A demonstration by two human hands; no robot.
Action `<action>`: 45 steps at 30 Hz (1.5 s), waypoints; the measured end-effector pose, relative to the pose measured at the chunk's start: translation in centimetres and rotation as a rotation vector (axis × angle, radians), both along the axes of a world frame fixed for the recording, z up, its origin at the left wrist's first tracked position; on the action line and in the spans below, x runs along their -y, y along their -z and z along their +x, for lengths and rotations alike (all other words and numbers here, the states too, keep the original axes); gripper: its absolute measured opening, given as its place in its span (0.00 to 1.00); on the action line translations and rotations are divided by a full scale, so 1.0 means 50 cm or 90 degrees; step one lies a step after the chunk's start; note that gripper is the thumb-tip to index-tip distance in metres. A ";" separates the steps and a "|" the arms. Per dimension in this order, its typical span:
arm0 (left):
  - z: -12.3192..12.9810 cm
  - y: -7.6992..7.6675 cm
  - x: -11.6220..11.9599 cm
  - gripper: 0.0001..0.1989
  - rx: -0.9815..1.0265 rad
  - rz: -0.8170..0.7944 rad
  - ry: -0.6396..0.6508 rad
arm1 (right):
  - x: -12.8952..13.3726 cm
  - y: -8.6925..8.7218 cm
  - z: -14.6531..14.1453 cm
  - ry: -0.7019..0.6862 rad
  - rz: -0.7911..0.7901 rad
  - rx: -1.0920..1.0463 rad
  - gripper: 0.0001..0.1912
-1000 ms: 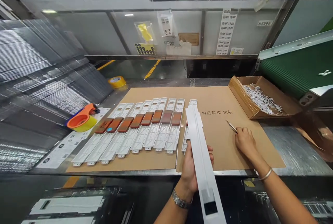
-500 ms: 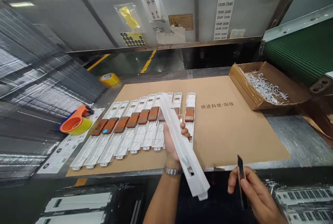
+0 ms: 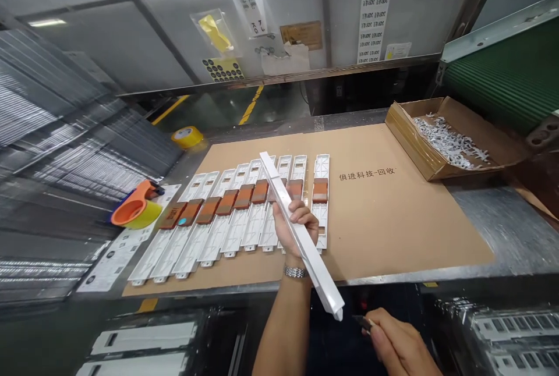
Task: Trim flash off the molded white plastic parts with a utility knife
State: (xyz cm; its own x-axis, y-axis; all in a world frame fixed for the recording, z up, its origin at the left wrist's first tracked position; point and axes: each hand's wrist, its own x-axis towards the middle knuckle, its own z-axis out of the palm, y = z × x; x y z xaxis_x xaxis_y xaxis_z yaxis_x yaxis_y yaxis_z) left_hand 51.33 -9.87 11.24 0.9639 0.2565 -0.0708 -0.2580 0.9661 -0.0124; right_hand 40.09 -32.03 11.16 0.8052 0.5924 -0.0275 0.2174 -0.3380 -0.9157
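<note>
**One white strip held aslant over the bench**

One cardboard sheet [image 3: 393, 219] covers the bench, printed in Chinese characters ending "回收". On its left half lies a row of white trays [image 3: 227, 219], each crossed by a brown block. My left hand [image 3: 293, 226] is clenched round a long white plastic strip [image 3: 301, 236], turned on edge, its long axis running from far left to near right, the near end past the bench edge. My right hand [image 3: 399, 344] pinches dark tweezers [image 3: 363, 322] just beside that end.

Left hand [image 3: 293, 226] grips white strip [image 3: 301, 236]; right hand [image 3: 399, 347] pinches tweezers [image 3: 363, 322]
</note>
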 end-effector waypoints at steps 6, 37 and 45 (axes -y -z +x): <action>-0.003 0.001 0.003 0.25 0.031 -0.017 0.023 | -0.017 0.024 0.003 -0.003 -0.055 0.048 0.19; 0.007 0.006 0.012 0.24 0.029 -0.003 0.016 | -0.021 0.011 0.016 0.000 -0.085 0.003 0.20; 0.008 0.003 0.014 0.24 0.001 0.020 -0.006 | -0.026 0.005 0.018 0.012 -0.071 0.053 0.19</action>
